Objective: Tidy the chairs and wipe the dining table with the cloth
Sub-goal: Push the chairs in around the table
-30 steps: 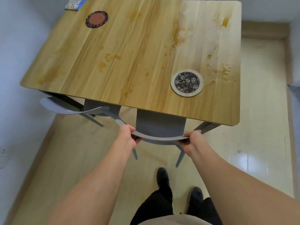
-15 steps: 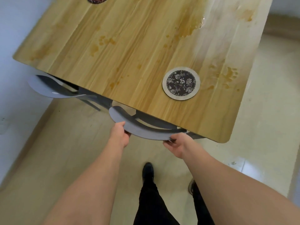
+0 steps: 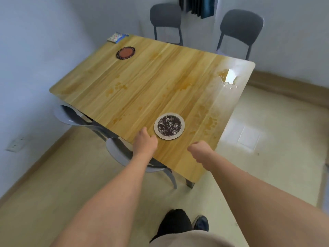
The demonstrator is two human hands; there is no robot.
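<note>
- Chair (image 3: 121,154), the nearer grey one: pushed in under the near edge of the dining table (image 3: 222,122), only its curved backrest and rear legs showing. Looks tidied, judging by how deep it sits.
- Left hand (image 3: 145,142): over the table edge just above that chair, holding nothing. Fingers curl downward; whether they rest on the wood I cannot tell.
- Right hand (image 3: 197,150): near the same edge, to the right, fingers loosely curled, empty. Neither hand is on the chair.
- Floral coaster (image 3: 169,126): flat on the table, just beside the left hand. It would be in the way of a wipe.
- Second grey chair (image 3: 71,115): also tucked in, further left along the same side.
- Tabletop: orange-brown stains (image 3: 117,87) scattered across it and a wet patch (image 3: 228,78) at the far right corner. Wiping not yet begun, I judge.
- Red coaster (image 3: 125,53): far left area of the table.
- Cloth (image 3: 116,37): folded on the far left corner, well apart from both hands. Reaching it likely means walking round.
- Two dark chairs (image 3: 166,16) beyond the far edge: standing back from the table, probably next to be pushed in.
</note>
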